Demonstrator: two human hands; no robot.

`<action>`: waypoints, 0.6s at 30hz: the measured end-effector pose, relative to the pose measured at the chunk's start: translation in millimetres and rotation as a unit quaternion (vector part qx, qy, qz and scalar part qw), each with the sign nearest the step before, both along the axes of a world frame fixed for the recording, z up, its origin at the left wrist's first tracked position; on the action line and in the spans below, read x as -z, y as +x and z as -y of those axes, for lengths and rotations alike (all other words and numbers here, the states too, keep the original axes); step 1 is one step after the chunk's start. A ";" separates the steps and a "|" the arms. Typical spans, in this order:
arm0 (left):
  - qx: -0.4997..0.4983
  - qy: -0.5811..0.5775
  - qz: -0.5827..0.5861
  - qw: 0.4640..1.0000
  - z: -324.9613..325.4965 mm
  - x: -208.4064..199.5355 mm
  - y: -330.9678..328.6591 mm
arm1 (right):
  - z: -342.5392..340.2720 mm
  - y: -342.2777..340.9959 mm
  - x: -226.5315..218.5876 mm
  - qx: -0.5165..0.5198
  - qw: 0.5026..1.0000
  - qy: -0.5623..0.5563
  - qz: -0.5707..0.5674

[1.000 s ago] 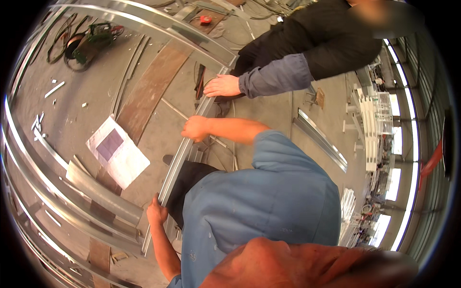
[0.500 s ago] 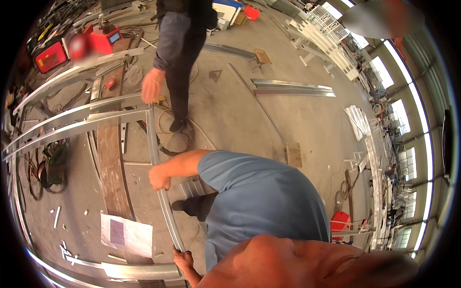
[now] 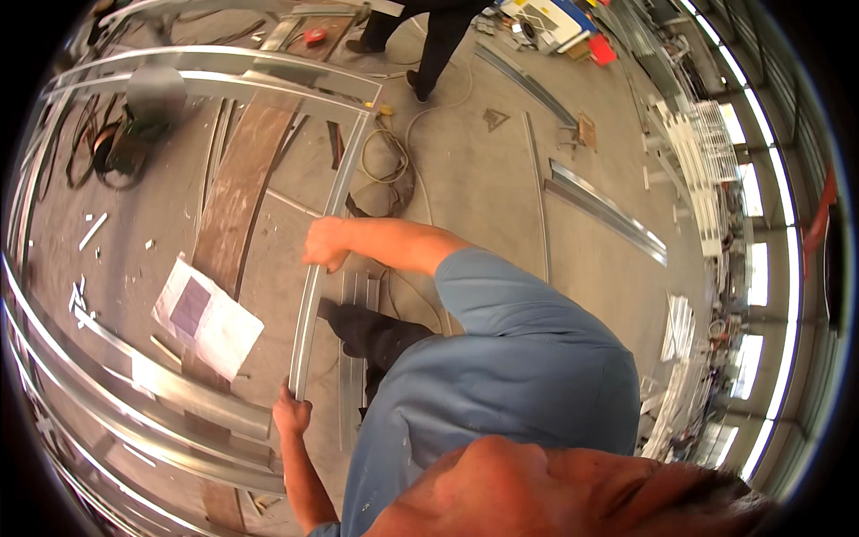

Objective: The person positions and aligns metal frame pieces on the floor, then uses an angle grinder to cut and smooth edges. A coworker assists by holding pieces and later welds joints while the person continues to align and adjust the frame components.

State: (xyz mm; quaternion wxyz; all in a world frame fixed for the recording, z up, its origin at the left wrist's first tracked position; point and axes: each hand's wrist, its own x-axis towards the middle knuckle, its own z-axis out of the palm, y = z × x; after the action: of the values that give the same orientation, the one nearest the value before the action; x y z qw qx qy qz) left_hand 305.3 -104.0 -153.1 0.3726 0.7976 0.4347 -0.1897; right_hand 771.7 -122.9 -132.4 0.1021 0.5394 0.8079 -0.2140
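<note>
A silvery metal frame of long rails runs across the view, and I grip its near crossbar with both hands. My right hand is closed around the middle of this bar. Lower down, my left hand is closed on the bar's lower end, thumb uppermost. Two long rails meet the bar at its far corner and stretch away to the left. Below the frame, a white sheet with a dark rectangle lies across a brown plank on the floor.
Several metal rails lie at lower left. A co-worker's dark-trousered legs stand beyond the far corner. Yellowish hose coils near that corner. Loose metal channels lie to the right. A dark helmet-like object sits at left.
The view has turned, shifting the floor and frame across it. The co-worker's hand, earlier at the frame's far corner, is out of sight, and their legs are farther off. Both my hands still grip the bar.
</note>
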 end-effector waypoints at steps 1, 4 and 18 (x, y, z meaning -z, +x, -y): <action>0.004 0.008 0.007 1.000 -2.0 -6.1 1.0 | -1.3 -1.0 0.2 0.010 1.000 -0.008 0.008; 0.024 -0.009 -0.019 1.000 2.6 6.4 -3.1 | 16.9 4.9 17.1 0.027 0.998 0.039 -0.047; -0.022 0.050 -0.021 0.998 14.5 46.2 -15.4 | 8.6 -1.8 -19.4 -0.019 0.998 0.008 0.056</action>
State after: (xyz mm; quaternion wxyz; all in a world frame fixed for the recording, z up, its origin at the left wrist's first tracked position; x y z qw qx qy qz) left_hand 289.9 -118.5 -199.3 0.3273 0.8012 0.4691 -0.1759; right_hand 769.9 -131.5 -113.0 0.1472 0.5363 0.8125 -0.1748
